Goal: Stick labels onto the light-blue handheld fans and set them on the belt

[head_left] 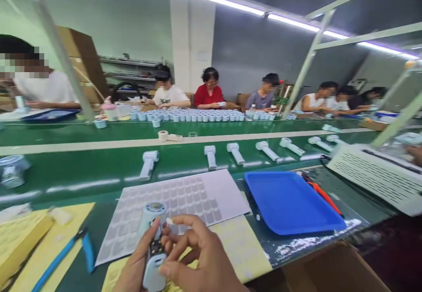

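My left hand (136,263) is wrapped around a light blue handheld fan (154,272), its round head pointing away from me. The middle of its handle shows a dark section with small parts, partly covered by my fingers. My right hand (201,257) is closed over the handle's near end, thumb against the casing. At its index fingertip is a small white piece (169,220), too small to identify. Under the fan head lies a sheet of pale grey stickers (191,199), with yellow sheets (242,248) beneath it.
Blue-handled cutters (61,257) and a yellow foam block (23,239) lie left. A blue tray (292,202) and orange-handled pliers (325,197) are right. Ahead, a green conveyor belt (99,169) carries several fans (211,156). People sit across it behind rows of light blue parts (207,115).
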`<state>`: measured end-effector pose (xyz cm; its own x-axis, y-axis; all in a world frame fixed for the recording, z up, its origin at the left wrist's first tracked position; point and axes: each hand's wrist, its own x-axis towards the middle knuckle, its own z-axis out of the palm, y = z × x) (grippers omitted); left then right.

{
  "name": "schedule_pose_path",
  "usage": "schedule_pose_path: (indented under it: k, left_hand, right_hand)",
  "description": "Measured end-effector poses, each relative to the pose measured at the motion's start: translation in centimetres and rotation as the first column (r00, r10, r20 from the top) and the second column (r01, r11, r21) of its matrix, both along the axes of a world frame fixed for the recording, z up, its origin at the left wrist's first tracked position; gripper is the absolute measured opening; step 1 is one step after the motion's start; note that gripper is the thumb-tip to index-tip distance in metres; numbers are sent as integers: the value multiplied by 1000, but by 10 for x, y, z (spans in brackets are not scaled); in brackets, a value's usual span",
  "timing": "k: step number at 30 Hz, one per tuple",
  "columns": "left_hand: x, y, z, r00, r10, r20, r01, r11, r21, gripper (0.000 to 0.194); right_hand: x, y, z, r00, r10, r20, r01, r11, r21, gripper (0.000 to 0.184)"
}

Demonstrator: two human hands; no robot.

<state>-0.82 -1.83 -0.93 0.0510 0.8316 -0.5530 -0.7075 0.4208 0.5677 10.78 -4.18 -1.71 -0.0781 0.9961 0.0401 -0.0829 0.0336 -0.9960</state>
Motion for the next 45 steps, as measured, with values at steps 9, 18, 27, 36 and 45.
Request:
schedule_pose_path:
  k: [9, 18, 27, 36, 45]
  left_hand:
    - [7, 2, 10, 979, 129, 157, -107, 984, -140, 11]
    - [9, 1, 16, 977, 155, 143, -132, 978, -159, 21]
    - [7, 4, 10, 974, 170, 152, -142, 974, -176, 23]
    - [4, 3, 6, 965, 198, 170, -164, 967, -197, 17]
    - [7, 1, 8, 960, 194, 203, -151, 967, -207, 20]
  right_hand:
    - [2, -5, 13, 999, 45, -4, -45, 995, -87, 59]
    - [-3, -1, 7, 1000, 30, -1, -30, 998, -62, 56]
    - [-5, 1, 5, 999, 23, 41, -20, 997, -78, 56]
    - [-5, 1, 8, 999, 22, 30, -20, 996, -86, 54]
    - [-11, -6, -1, 979, -51, 197, 32, 995, 98, 58]
